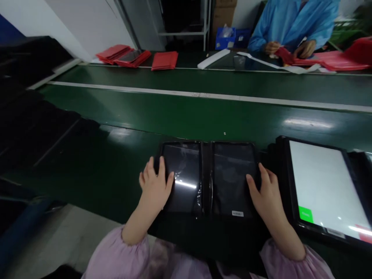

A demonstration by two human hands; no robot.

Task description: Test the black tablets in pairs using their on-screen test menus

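Lilac sleeves (119, 252), nearest. Left hand (155, 186): fingers apart, thumb on left dark tablet (184, 199), fingertips along its outer edge. Right hand (266, 192): fingers apart, likewise at right dark tablet (231, 174). Tablets: flat, side by side, on dark green bench (124, 182). Risk, judged: glossy surfaces slipping under light fingertips; a rightward push striking the lit tablet (322, 174). Edges: bench's near edge close to both dark tablets. Room for moving: leftward and far; rightward, limited by lit tablet.
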